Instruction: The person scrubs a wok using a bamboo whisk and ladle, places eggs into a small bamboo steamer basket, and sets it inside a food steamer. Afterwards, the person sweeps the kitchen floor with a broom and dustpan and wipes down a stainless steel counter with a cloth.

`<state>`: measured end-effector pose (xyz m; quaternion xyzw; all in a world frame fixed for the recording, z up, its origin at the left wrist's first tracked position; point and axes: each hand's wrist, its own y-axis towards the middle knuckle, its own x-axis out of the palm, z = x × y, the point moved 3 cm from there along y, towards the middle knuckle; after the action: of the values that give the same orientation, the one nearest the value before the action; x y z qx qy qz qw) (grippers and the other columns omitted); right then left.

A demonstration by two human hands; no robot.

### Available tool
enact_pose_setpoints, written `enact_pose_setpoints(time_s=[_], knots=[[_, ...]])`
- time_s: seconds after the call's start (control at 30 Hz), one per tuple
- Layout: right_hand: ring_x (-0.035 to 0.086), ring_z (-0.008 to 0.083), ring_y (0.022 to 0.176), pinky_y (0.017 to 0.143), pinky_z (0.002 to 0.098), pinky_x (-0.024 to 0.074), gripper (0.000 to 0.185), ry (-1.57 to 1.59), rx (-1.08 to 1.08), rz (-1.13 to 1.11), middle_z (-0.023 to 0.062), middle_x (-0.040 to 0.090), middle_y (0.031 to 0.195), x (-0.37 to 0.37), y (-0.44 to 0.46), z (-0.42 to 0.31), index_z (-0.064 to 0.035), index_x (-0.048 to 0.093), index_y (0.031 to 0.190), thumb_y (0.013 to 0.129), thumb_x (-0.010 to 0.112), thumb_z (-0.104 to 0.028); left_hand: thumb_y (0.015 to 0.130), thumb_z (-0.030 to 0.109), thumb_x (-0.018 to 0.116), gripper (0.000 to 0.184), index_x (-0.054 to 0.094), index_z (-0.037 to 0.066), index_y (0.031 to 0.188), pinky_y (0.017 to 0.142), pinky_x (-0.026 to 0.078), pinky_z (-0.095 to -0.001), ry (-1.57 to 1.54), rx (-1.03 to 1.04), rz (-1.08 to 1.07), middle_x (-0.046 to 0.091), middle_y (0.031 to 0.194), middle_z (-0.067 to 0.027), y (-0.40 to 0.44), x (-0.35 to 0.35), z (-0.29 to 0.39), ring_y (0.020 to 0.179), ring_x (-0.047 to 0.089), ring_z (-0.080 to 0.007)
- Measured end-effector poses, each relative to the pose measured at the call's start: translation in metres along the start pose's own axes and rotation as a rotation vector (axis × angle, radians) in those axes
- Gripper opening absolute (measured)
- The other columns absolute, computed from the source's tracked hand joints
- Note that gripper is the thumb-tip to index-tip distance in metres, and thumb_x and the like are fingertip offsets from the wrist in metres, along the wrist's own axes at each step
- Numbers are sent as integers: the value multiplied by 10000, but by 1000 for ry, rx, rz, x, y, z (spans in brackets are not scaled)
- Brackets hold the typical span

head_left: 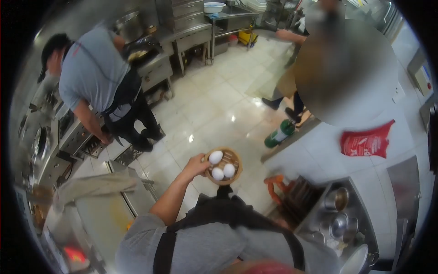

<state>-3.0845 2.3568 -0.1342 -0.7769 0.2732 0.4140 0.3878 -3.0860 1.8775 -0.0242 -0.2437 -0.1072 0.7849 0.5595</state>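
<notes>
Holding left grip (196,165): closed on the basket (239,170) at its left rim, seemingly to hold it level.
Basket: before the apron (219,212); its wall likely stops three eggs (229,171) rolling out.
Right grip: hidden; its state can't be told.

Just below the middle of the frame are white oval eggs (216,158) and a round, light tan wooden bowl (239,166). At the bottom, a grey cloth shirt (200,251) has black straps (164,253). At the right is a red plastic bag (365,141) with white marks. Right of the middle is a round green metal tank (283,131) with a paler band. In the upper left is a black cloth cap (54,42). The shiny tile floor (205,109) is whitish with thin darker lines.
</notes>
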Motion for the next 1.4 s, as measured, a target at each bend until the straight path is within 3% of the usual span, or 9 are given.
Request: enact_pose_setpoints(time_s=[0.07, 0.17, 0.37, 0.5, 0.53, 0.77, 1.13, 1.2, 1.4], knots=[[593, 413, 784, 711, 488, 448, 367, 206, 574, -54, 235, 615, 828, 3, 6, 15, -34, 627, 916, 847, 542, -385, 753, 189, 597, 447, 530, -47, 1126, 536, 546, -308, -14, 10, 37, 639, 796, -177, 28, -18, 9, 632, 649, -216], [602, 400, 763, 700, 482, 453, 420, -125, 16, -83, 224, 618, 817, 4, 95, 6, -21, 622, 919, 818, 580, -427, 753, 172, 589, 440, 526, -51, 1128, 537, 546, -307, -33, -35, 94, 635, 788, -180, 53, -56, 19, 619, 646, -219], [551, 366, 1058, 923, 436, 417, 677, 127, 169, 103, 234, 589, 1101, -63, 417, -16, -15, 614, 1084, 809, 485, -621, 736, 130, 566, 438, 531, -53, 1132, 539, 558, -319, -60, -109, 260, 627, 836, -189, 119, -112, 16, 656, 650, -221], [532, 246, 708, 774, 375, 489, 242, 309, -257, 388, 28, 575, 814, -106, 632, -77, 30, 614, 964, 933, 455, -149, 712, 110, 569, 401, 543, -34, 1085, 575, 513, -301, -204, -235, 364, 603, 763, -127, 151, -136, 14, 654, 612, -197], [585, 344, 996, 867, 391, 454, 510, 282, -167, 357, 208, 624, 1039, -197, 601, -153, -43, 600, 1136, 828, 589, -450, 713, 106, 567, 416, 539, -34, 1103, 579, 521, -314, -227, -268, 379, 609, 769, -137, 163, -138, 14, 668, 623, -205], [606, 333, 985, 863, 379, 468, 540, 165, -344, 163, 202, 631, 1035, -253, 712, -247, -44, 578, 1177, 812, 623, -441, 703, 128, 620, 514, 500, -64, 1164, 508, 541, -311, -275, -360, 466, 641, 777, -191, 266, -188, 2, 616, 655, -230], [578, 400, 782, 697, 465, 451, 309, -275, 283, 87, 200, 629, 838, -241, 665, -12, -27, 666, 864, 850, 529, -303, 707, 290, 638, 494, 549, -17, 1084, 500, 505, -323, -80, -128, 381, 652, 718, -160, 524, -287, 86, 560, 635, -221], [582, 287, 579, 542, 410, 461, 328, -513, -248, 131, 148, 596, 664, -150, 671, 137, -37, 638, 818, 857, 550, -350, 723, 288, 629, 508, 529, -26, 1109, 509, 519, -322, -50, -121, 358, 651, 739, -160, 568, -295, 112, 581, 639, -207], [560, 225, 537, 495, 362, 444, 338, -176, 245, -143, 127, 569, 610, -198, 760, 68, -38, 617, 786, 868, 558, -360, 743, 275, 616, 477, 531, -34, 1095, 529, 535, -321, -59, -172, 282, 649, 778, -186, 660, -309, 176, 598, 648, -226]])
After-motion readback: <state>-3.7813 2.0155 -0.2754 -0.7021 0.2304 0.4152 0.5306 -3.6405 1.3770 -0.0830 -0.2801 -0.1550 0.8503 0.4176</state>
